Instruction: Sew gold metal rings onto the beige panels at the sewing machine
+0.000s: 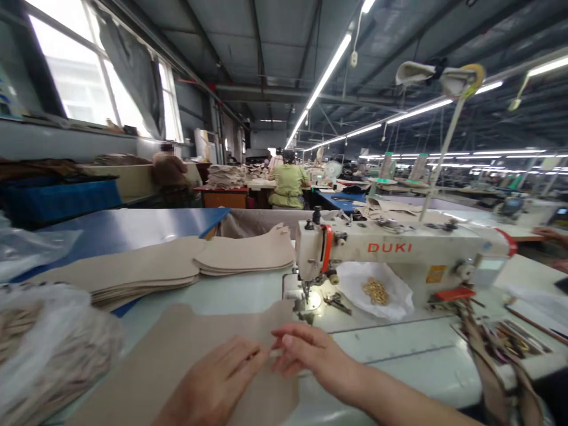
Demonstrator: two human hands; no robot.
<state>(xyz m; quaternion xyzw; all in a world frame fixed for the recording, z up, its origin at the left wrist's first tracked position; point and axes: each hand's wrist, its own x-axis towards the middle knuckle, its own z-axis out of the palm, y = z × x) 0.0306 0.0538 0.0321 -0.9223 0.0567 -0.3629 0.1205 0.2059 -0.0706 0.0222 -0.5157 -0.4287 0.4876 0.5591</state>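
A tan fabric piece lies flat on the sewing table in front of me, its far corner near the needle of the white DUKI sewing machine. My left hand rests on the fabric's right part with fingers stretched toward the edge. My right hand meets it from the right, fingertips pinched together at the fabric's edge, holding a small pale bit I cannot make out. Both hands sit a little in front of the presser foot.
Stacks of cut tan pieces lie at the back left of the table. A white bag with gold metal parts sits under the machine arm. Clear plastic bags fill the left. Other workers sit at far tables; another person's hand shows at the right edge.
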